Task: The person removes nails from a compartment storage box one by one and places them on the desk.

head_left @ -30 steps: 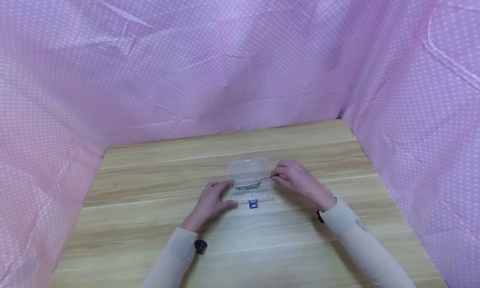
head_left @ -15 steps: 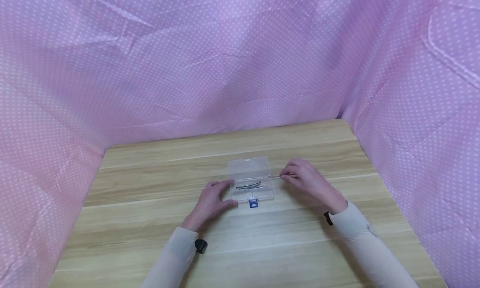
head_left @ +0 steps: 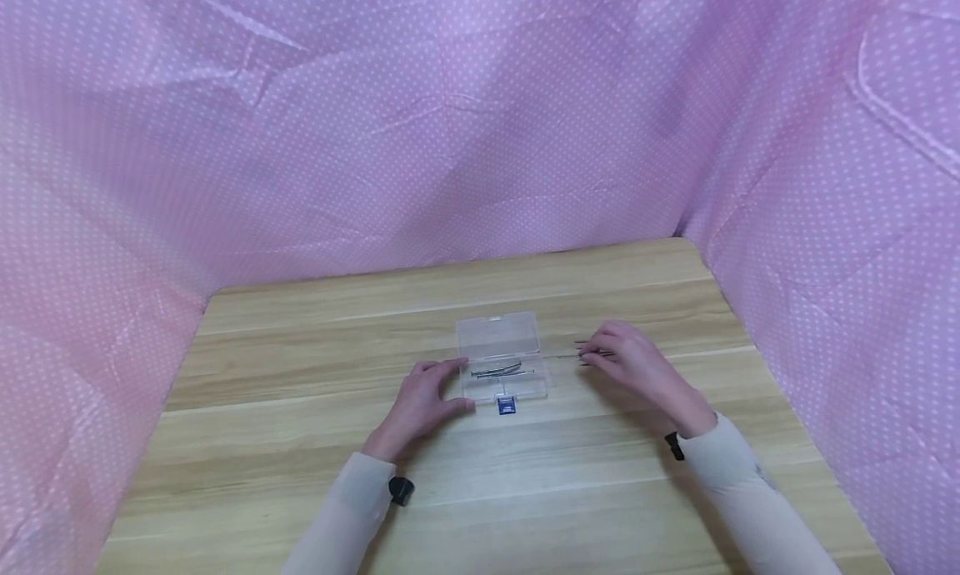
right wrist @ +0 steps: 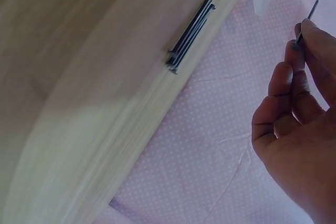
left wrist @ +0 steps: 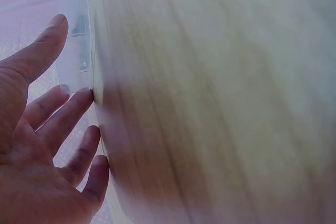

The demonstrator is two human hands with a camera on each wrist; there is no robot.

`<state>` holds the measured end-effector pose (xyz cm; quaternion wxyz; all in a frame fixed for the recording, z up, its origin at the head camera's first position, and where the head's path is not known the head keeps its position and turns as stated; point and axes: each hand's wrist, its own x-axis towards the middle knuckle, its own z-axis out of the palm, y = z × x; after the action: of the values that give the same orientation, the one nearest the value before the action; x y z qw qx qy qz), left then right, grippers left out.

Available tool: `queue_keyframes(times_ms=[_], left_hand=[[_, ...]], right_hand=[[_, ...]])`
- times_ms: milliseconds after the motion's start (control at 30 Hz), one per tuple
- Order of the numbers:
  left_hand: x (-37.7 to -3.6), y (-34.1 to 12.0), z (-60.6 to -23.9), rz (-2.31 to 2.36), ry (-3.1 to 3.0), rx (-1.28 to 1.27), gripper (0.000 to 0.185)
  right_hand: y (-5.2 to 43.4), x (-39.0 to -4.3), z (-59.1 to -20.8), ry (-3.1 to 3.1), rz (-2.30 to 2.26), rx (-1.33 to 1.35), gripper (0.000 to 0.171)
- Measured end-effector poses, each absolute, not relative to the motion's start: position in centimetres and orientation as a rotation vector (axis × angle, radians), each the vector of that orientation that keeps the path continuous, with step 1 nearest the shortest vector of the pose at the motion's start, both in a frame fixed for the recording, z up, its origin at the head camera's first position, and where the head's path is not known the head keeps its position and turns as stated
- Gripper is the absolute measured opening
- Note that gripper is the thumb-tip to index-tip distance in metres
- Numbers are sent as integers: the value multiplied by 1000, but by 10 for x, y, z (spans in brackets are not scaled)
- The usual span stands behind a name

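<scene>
Right hand (head_left: pixel 637 365) is pinching one nail (right wrist: pixel 306 26) between thumb and fingertip, holding it over the table (head_left: pixel 300 442) just right of the clear plastic box (head_left: pixel 501 360). Left hand (head_left: pixel 422 402) is resting with fingers relaxed against that box's left edge, steadying it. More nails (head_left: pixel 501 371) are lying inside, and a small pile of nails (right wrist: pixel 190 32) lies on the tabletop. Judging by this, nails are being taken out one at a time; next calls for laying this one beside the pile.
</scene>
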<state>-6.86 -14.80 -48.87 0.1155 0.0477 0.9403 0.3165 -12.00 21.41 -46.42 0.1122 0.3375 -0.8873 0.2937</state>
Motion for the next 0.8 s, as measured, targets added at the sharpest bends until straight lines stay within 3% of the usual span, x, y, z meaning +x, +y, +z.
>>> queue_keyframes(times_ms=[800], left_hand=[[-69,-146,-486,906,2754,136,77]], right_hand=[[243,-115,-479,-2723,782,961,15]])
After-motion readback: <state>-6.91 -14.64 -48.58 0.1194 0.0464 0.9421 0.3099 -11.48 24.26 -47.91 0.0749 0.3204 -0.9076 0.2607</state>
